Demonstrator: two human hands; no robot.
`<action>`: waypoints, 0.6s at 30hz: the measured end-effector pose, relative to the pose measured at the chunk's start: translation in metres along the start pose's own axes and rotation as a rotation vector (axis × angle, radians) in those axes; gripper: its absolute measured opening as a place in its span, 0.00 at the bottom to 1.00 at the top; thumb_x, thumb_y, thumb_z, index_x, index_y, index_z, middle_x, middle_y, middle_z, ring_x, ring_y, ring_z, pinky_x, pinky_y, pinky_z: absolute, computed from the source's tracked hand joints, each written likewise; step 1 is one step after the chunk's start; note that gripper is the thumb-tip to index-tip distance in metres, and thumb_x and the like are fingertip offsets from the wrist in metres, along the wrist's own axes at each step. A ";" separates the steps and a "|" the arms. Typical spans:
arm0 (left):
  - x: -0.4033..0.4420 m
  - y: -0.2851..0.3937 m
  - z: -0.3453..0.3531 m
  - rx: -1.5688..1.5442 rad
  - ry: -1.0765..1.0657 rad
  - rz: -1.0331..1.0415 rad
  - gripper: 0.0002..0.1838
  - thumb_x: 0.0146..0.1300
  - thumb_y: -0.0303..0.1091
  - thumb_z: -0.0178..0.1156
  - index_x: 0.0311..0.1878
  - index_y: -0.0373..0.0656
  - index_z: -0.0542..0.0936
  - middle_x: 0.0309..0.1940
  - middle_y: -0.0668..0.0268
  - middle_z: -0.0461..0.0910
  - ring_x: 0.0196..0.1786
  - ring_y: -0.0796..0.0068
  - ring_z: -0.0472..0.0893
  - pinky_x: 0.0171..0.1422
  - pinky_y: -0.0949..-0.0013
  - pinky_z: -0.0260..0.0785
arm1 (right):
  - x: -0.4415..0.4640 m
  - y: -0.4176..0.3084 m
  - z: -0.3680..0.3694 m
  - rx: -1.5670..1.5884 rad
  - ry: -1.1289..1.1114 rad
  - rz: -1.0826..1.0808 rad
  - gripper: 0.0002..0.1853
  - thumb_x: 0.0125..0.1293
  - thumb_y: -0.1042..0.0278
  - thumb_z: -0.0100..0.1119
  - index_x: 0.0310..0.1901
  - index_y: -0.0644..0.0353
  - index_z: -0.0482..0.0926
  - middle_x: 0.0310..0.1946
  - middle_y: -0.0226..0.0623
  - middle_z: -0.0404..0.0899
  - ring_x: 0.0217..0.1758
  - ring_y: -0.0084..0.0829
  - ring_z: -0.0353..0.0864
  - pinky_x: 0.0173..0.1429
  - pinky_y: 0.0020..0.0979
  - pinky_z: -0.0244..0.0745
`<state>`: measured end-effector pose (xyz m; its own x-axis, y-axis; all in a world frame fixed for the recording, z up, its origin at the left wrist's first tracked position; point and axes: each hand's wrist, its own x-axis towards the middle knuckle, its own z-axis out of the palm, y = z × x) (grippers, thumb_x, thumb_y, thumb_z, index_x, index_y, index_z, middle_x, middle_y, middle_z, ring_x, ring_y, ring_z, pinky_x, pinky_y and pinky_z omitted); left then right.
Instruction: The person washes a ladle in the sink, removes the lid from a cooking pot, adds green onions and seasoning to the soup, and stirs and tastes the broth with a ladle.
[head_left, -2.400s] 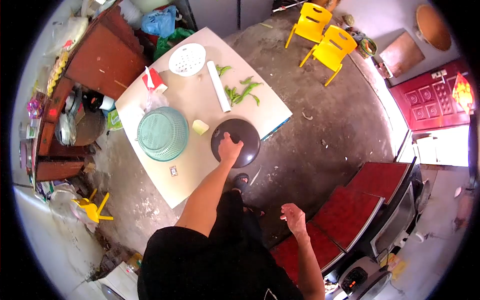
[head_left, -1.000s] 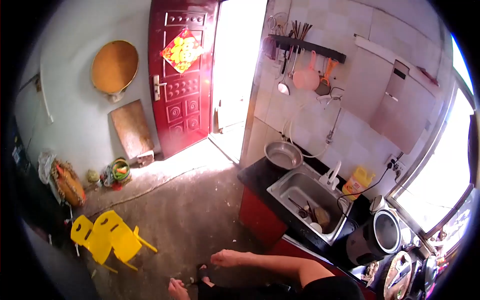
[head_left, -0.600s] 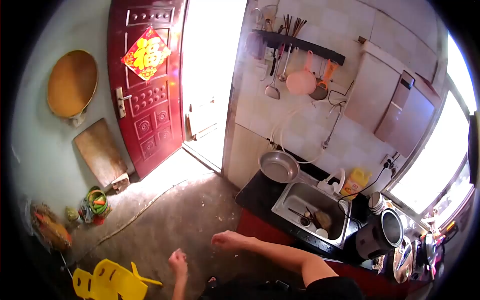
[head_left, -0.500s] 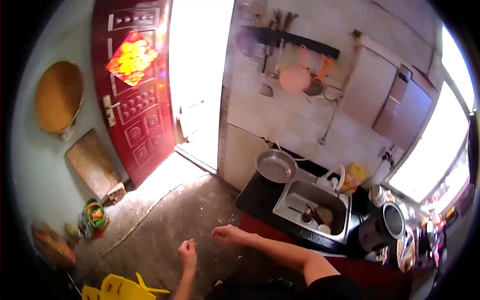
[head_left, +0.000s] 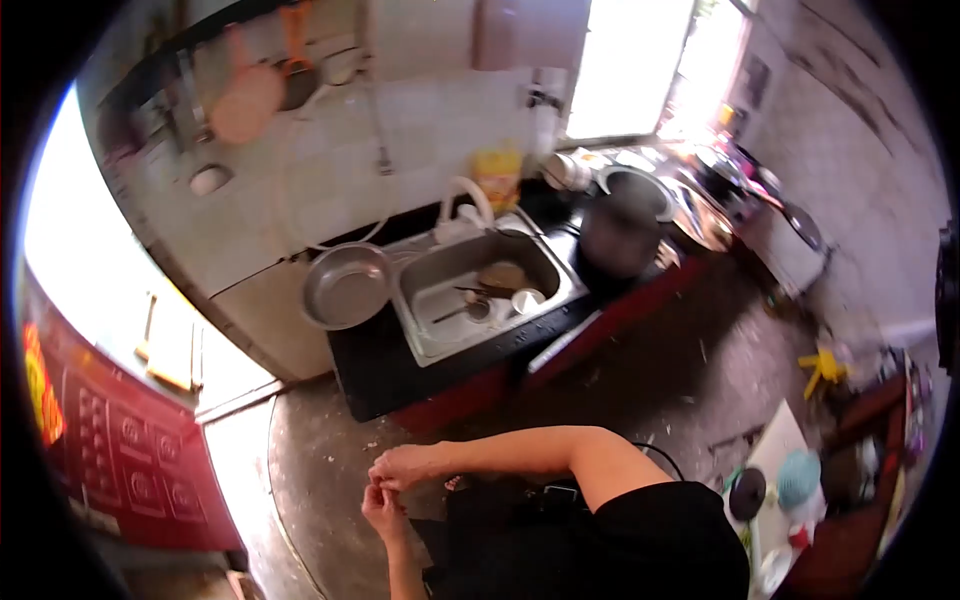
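Note:
My right hand [head_left: 408, 466] and my left hand [head_left: 383, 510] meet in front of my body, above the bare floor. The fingers of both are curled closed, with their tips touching or almost touching. Whether something small lies between them cannot be made out. Beyond my hands is a dark counter [head_left: 372, 385] with a metal sink [head_left: 420, 345] set into it. Inside the sink lie a white cup [head_left: 527, 300] and several dark utensils. A wide metal basin [head_left: 347, 285] rests on the counter left of the sink.
A large pot [head_left: 620, 235] stands right of the sink, by a yellow package [head_left: 496, 178]. Ladles and a pink pan [head_left: 248, 104] hang on the wall. The red door [head_left: 125, 450] is at left; a cluttered low table [head_left: 780, 440] is at lower right.
My view has swung to the right, bringing the sink to the middle and the low table into sight. My hands, apart before, have come together.

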<state>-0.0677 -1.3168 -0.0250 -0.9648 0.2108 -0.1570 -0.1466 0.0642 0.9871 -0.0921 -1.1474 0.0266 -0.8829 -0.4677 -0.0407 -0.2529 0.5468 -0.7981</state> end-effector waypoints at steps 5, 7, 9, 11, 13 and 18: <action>-0.005 -0.039 0.027 0.262 -0.276 -0.002 0.06 0.61 0.27 0.63 0.33 0.32 0.79 0.23 0.66 0.79 0.29 0.79 0.75 0.36 0.71 0.69 | -0.086 0.014 0.036 0.050 0.143 0.261 0.13 0.66 0.64 0.53 0.48 0.59 0.76 0.45 0.49 0.80 0.50 0.51 0.79 0.52 0.47 0.74; -0.018 -0.045 0.044 0.230 -0.384 -0.031 0.05 0.59 0.26 0.63 0.32 0.33 0.80 0.23 0.65 0.79 0.29 0.79 0.74 0.35 0.71 0.69 | -0.120 0.007 0.042 0.117 0.197 0.352 0.12 0.67 0.63 0.53 0.48 0.58 0.75 0.45 0.49 0.80 0.51 0.52 0.79 0.52 0.47 0.73; -0.035 -0.042 0.071 0.279 -0.474 0.115 0.04 0.57 0.24 0.64 0.33 0.33 0.80 0.22 0.64 0.79 0.29 0.79 0.75 0.36 0.71 0.69 | -0.155 0.003 0.041 0.074 0.230 0.465 0.11 0.67 0.63 0.54 0.48 0.58 0.75 0.42 0.49 0.81 0.48 0.52 0.80 0.50 0.47 0.74; -0.050 -0.041 0.109 0.331 -0.611 0.089 0.04 0.57 0.25 0.64 0.33 0.34 0.81 0.23 0.62 0.80 0.28 0.77 0.77 0.36 0.70 0.71 | -0.201 -0.001 0.034 0.076 0.302 0.549 0.11 0.67 0.63 0.55 0.47 0.58 0.75 0.40 0.50 0.82 0.46 0.52 0.81 0.48 0.47 0.74; -0.066 -0.018 0.151 0.413 -0.754 0.097 0.04 0.57 0.25 0.64 0.33 0.35 0.81 0.24 0.58 0.81 0.28 0.75 0.79 0.36 0.69 0.72 | -0.251 -0.005 0.023 0.122 0.430 0.598 0.11 0.67 0.63 0.56 0.47 0.58 0.75 0.37 0.50 0.82 0.43 0.53 0.82 0.46 0.46 0.75; -0.103 -0.029 0.282 0.408 -1.050 0.220 0.08 0.55 0.33 0.65 0.30 0.38 0.79 0.21 0.59 0.78 0.26 0.74 0.78 0.33 0.67 0.70 | -0.382 0.013 0.010 0.180 0.739 0.715 0.11 0.67 0.64 0.58 0.46 0.59 0.75 0.36 0.50 0.83 0.42 0.51 0.83 0.44 0.43 0.76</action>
<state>0.0970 -1.0654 -0.0466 -0.2752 0.9539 -0.1200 0.2696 0.1964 0.9427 0.2457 -0.9686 0.0256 -0.8408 0.4988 -0.2102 0.4338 0.3886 -0.8129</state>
